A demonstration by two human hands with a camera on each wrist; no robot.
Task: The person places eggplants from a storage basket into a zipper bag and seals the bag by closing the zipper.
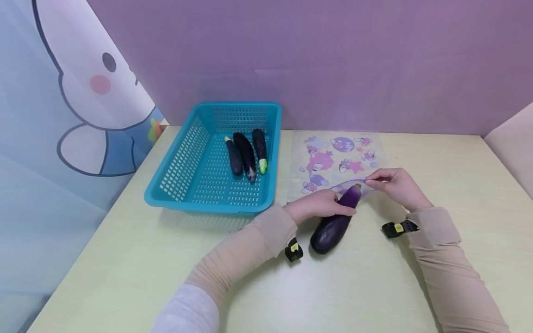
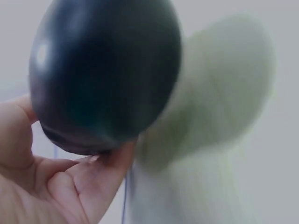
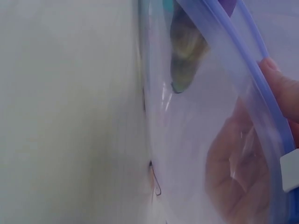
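Observation:
My left hand [image 1: 317, 205] grips a large purple eggplant [image 1: 331, 232], its thumb lying across the upper part. The stem end points at the mouth of a clear zip bag [image 1: 320, 162] printed with pink and purple cartoon figures, which lies on the table. At that mouth, my right hand [image 1: 399, 186] pinches the purple zip edge. Seen close in the right wrist view, the bag's lips are parted, and the eggplant's stem [image 3: 183, 77] shows through the film. The dark rounded bottom of the eggplant [image 2: 107, 70] fills much of the left wrist view.
A turquoise plastic basket [image 1: 272, 185] stands to the left of the bag. Inside lie three slimmer dark eggplants [image 1: 244, 152]. Behind the pale wooden table [image 1: 458, 175] rises a purple backdrop [image 1: 312, 69], with a cartoon-printed cloth [image 1: 25, 185] on the left.

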